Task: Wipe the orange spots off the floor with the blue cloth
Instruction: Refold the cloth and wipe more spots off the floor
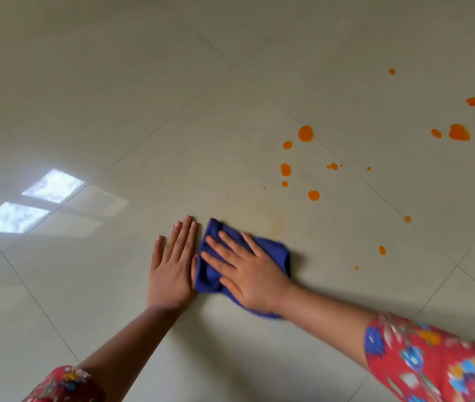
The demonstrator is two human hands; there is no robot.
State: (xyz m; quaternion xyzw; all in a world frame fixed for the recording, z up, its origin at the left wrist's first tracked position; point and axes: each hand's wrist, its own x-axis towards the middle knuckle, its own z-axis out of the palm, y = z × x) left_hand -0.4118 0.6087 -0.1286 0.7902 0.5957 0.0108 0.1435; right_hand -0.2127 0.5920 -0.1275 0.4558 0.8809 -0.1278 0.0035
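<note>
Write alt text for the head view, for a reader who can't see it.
A person's right hand presses a blue cloth flat on a pale tiled floor, the left hand flat beside it. Orange spots lie scattered beyond, to the right.

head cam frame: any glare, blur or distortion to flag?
Head view: window reflection glares on the glossy floor at left; the blue cloth, right hand and its sleeve show slight motion blur; orange spots read crisp; tile joints look nearly straight.

Both arms wear red floral sleeves (433, 361) with blue blooms.
</note>
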